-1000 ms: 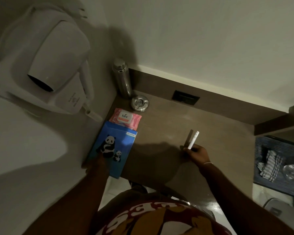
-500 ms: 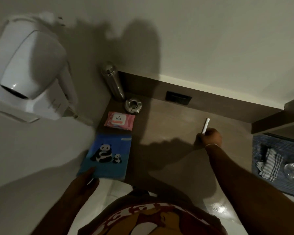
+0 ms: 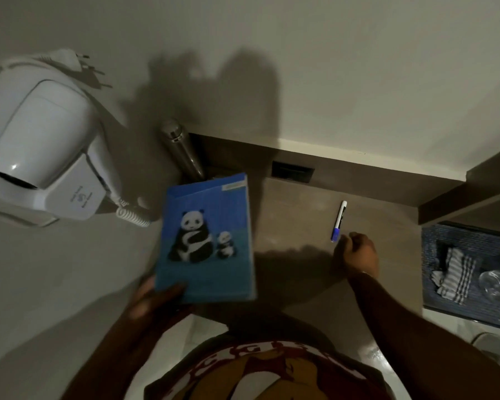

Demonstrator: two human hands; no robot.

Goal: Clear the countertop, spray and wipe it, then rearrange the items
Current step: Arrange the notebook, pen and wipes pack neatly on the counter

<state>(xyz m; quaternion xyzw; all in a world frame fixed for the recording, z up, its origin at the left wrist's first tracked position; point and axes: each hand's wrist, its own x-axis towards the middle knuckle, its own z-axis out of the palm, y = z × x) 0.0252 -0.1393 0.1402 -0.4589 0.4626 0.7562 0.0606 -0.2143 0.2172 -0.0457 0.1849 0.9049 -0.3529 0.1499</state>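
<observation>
writing on book: blue book [image 3: 207, 241] with a big and a small panda on the cover; small pale label at its top right corner, too blurred to read.
writing on pen: white pen [image 3: 339, 220] with a blue end; dark print on the barrel, unreadable.
writing on dryer: white hair dryer [image 3: 41, 134] in its wall holder; faint logo and text on the holder, can't read it.
writing on shirt: red lettering on your shirt [image 3: 260, 368], not legible.
left hand: your left hand [image 3: 153, 301] grips the book at its near left corner, thumb on the cover, fingers underneath. Forearm comes in from bottom left.
book position: held up off the worktop [image 3: 300, 215], tilted, over the left part; it hides what lies under it.
right hand: your right hand [image 3: 358, 254] is curled into a loose fist and holds nothing, low over the worktop, arm stretched forward from bottom right.
pen position: flat on the worktop, blue end towards you, just beside your right knuckles; contact, can't tell.
back corner: steel bottle [image 3: 182, 151] upright behind the book.
right side: dark basket [image 3: 433, 235] with a striped cloth [image 3: 453, 272] inside.
</observation>
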